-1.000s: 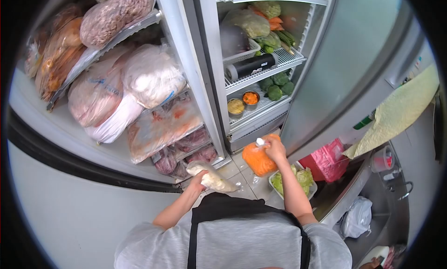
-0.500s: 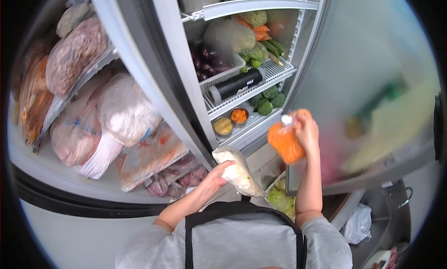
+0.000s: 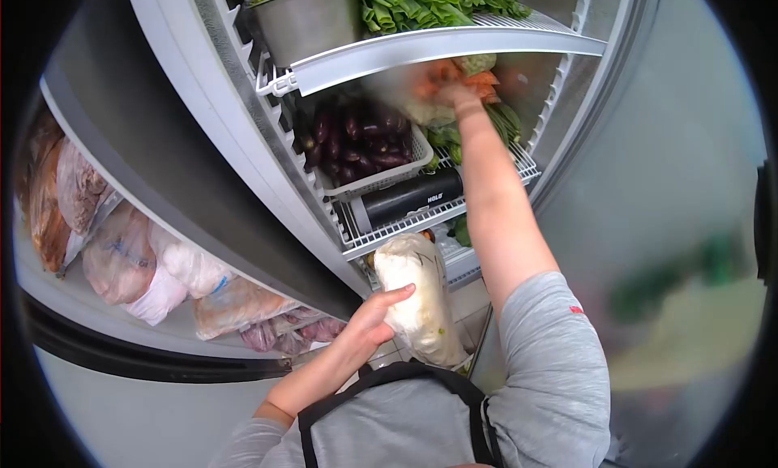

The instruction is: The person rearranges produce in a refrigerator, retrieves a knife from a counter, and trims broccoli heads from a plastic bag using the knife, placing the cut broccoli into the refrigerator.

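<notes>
My left hand (image 3: 374, 318) is closed around a plastic bag of pale, whitish food (image 3: 425, 310), held in front of my chest; I cannot make out the kind of food. My right hand (image 3: 458, 94) reaches deep onto the fridge's middle shelf, smeared by motion. At its fingers is the blurred bag of orange shreds, like grated carrot (image 3: 429, 77). Just beyond lie carrots (image 3: 485, 85). To the left a white basket (image 3: 389, 176) holds eggplants (image 3: 352, 140). A black cylinder marked HOLO (image 3: 413, 199) lies in front of the basket.
The upper shelf (image 3: 454, 45) bears a metal container (image 3: 306, 22) and leafy greens (image 3: 413, 4). Green vegetables (image 3: 506, 123) lie right of my forearm. A foggy glass door (image 3: 673, 184) stands open on the right. At left, an open freezer holds bagged meat (image 3: 121, 245).
My right hand has moved up and forward into the fridge with the orange bag. My left hand keeps the whitish bag, now slightly more upright. The view has shifted closer to the shelves.
</notes>
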